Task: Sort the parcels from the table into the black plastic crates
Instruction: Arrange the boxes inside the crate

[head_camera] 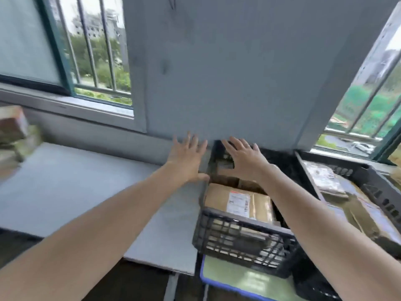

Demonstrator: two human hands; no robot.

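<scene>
Grey table (76,192) is carrying blurred parcels (15,131) far left. Left hand (188,157) and right hand (243,158) are hovering spread, empty, at far end of black crate (238,240) holding brown parcel (217,198). Risk: crate is filling, next parcel tipping out.

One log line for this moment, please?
left hand: open | right hand: open, above crate | crate: brown parcel inside | table: blurred parcel stack

We are looking at a grey table (76,192) that is filling the left side, and a blurred stack of parcels (15,135) is sitting at its far left end. Just beside the table's right edge, a black plastic crate (243,242) is resting on a green surface (227,276) with a blue rim. We cannot tell what is carrying the second crate (379,192) further right.
</scene>
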